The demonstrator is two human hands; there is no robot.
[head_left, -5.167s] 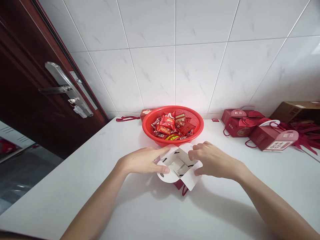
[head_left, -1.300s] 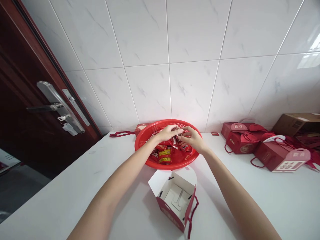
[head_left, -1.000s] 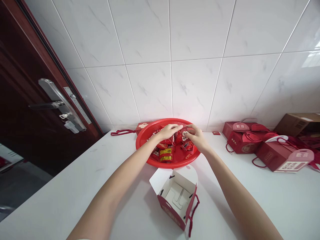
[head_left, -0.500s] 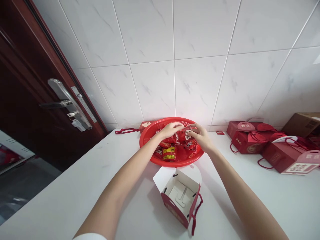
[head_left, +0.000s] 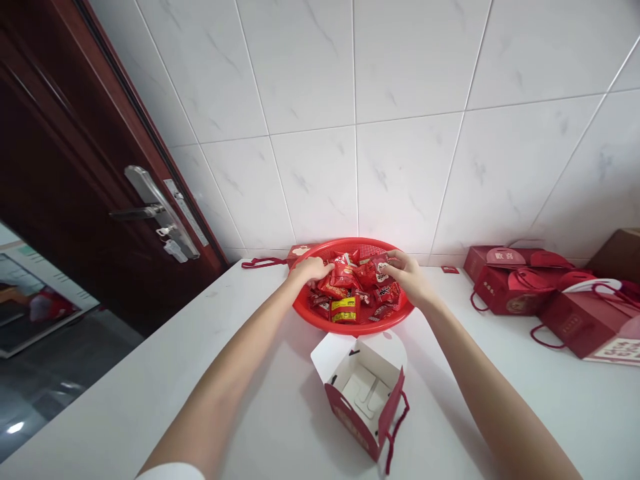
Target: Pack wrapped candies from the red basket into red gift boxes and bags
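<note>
Head view. The left hand (head_left: 313, 269) has moved away from the right hand (head_left: 411, 280) to the left side of the red basket (head_left: 353, 329), so that more of the wrapped packets (head_left: 344, 275) between them show. Its fingers are bent down among the packets; whether they grip one cannot be told. The right hand is partly closed at the opposite side, thumb and fingers appearing to pinch a packet with white print (head_left: 383, 270). A packet with a yellow label (head_left: 345, 310) lies near the front rim. The open box (head_left: 353, 423) stands upright on the white counter (head_left: 280, 413), just in front of the basket, flaps spread and no packet visible inside; a dark red cord (head_left: 391, 443) hangs from its right side. Closed red boxes (head_left: 520, 293) stand to the right, a brown carton (head_left: 620, 253) behind them.
</note>
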